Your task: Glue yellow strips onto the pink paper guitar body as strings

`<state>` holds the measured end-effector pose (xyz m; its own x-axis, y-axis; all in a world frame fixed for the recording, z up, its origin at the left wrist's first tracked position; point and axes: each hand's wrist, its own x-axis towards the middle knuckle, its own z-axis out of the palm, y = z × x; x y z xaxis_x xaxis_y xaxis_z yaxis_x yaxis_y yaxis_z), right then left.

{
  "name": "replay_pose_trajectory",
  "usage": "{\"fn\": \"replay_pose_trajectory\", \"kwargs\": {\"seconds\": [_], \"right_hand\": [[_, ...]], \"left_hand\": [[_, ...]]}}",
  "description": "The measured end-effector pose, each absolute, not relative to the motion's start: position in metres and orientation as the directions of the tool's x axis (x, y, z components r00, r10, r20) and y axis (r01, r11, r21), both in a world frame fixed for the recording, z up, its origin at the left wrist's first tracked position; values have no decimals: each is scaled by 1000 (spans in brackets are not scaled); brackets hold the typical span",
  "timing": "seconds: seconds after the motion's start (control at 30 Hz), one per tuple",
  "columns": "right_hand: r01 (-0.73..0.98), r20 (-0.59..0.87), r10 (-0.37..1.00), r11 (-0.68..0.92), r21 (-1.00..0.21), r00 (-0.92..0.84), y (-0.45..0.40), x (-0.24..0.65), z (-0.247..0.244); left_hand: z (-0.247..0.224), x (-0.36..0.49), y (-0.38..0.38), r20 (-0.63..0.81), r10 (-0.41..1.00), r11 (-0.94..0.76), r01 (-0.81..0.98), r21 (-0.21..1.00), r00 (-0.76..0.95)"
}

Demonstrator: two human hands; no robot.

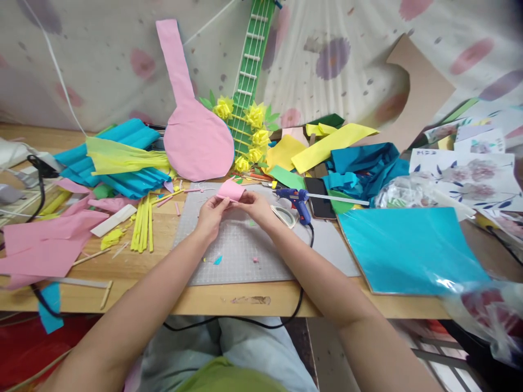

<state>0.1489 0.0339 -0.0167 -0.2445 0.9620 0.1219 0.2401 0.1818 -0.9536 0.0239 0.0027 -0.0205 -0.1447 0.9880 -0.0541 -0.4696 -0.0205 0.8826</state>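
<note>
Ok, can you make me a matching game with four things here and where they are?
Things:
1. small pink piece
2. glue gun
3. yellow flowers
4. yellow strips

Places:
A. on the green stringed shape
B. left of the grey mat
C. in the left hand and right hand
D. beside the black phone

Pairs: 1-C, 2-D, 3-A, 4-B

Bright, diffuse light, apparently from above, across tabletop [204, 299]; space below front edge dimmer. Pale curtain [368, 43] evenly lit behind rear edge. White glare on film over blue sheet [408, 250], near front right corner. Wide-angle stretch in forearms [322, 283]. Lettering on printed sheets [474, 174], right edge, soft.
</note>
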Motion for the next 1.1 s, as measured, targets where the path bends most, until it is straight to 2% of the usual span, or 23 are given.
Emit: {"fn": "replay_pose_trajectory", "kwargs": {"seconds": [0.2,0.33,0.53,0.83,0.97,1.1], "right_hand": [[71,148,976,161,-984,-157,26,140,-24],[139,146,983,161,-977,-108,21,142,-21],[204,179,976,201,-958,-123,19,146,-19],[32,212,960,221,-975,-182,25,142,-27],[88,194,967,210,-974,-164,23,143,-25],[114,192,964,215,-970,-185,22,143,-24]], "left_hand": [[-20,24,2,-61,983,-15,-406,914,-172],[-14,26,-1,-90,984,20,-406,914,-154],[-13,24,-3,-93,991,47,-400,915,-96],[-14,21,-1,-104,979,29,-392,920,-173],[-13,16,1,-107,984,45,-381,924,-143],[-14,13,3,-105,974,19,-390,921,-199]]}}
